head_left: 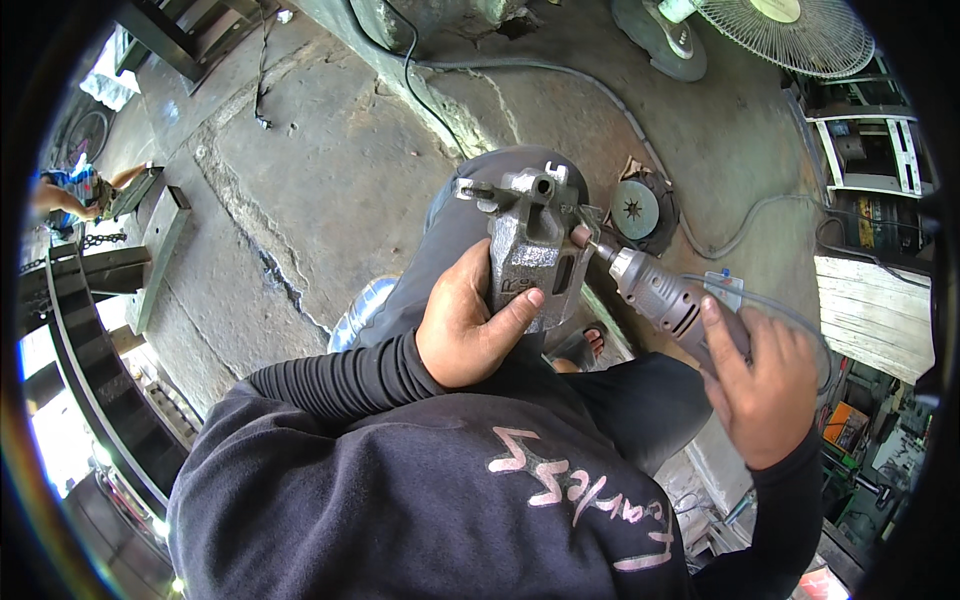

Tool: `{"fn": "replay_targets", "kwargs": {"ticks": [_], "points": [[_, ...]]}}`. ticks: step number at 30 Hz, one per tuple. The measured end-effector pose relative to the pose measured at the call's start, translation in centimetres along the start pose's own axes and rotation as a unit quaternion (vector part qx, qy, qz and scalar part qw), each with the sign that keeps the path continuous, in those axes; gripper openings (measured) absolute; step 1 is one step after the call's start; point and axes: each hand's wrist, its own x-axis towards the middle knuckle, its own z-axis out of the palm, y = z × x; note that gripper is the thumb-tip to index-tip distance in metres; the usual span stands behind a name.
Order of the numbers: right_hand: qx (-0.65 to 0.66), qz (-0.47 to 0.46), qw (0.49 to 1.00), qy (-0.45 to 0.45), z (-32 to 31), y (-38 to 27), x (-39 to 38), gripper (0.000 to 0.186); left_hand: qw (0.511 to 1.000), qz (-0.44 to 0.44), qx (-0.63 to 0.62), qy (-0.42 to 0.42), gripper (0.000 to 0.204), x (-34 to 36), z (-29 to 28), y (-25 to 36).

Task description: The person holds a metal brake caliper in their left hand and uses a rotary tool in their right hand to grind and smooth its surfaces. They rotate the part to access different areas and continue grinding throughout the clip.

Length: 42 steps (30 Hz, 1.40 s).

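A silver cast-metal brake caliper (pixel 525 255) rests over my raised knee. My left hand (pixel 470 330) is closed around its near left side, with the thumb pressed on the lower face. In my right hand (pixel 762 385) is a grey die grinder (pixel 652 292), held from the right with the index finger stretched along its body. A small reddish-brown grinding stone (pixel 581 237) at the tool's tip meets the caliper's right edge, close to a slot; whether it spins cannot be told. The palm side of my right hand is hidden.
A round disc with a star-shaped centre (pixel 634 208) lies on the floor beyond the grinder. A grey hose (pixel 575 75) winds across the concrete. At the far right stand a fan (pixel 790 25) and a white wooden block (pixel 870 315). Another person (pixel 75 195) is at the far left.
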Motion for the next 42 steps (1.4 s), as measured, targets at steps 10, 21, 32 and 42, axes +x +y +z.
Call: {"fn": "replay_targets", "kwargs": {"ticks": [10,21,32,42], "points": [[-0.003,0.057,0.998,-0.033,0.6,-4.9,-2.0,0.049,1.0,0.022,-0.017,0.008,0.038,-0.1,0.3,-0.3],[-0.007,0.06,0.998,-0.023,0.9,-5.8,-2.2,0.045,1.0,0.026,0.006,0.012,0.036,-0.2,0.1,-0.6],[-0.01,0.056,0.998,-0.026,0.8,-5.6,-2.2,0.045,1.0,0.014,-0.003,0.009,0.039,-0.2,0.2,-0.4],[-0.024,0.047,0.998,-0.027,0.4,-4.2,-1.8,0.047,1.0,0.014,-0.01,0.003,0.039,-0.3,0.1,-0.4]]}}
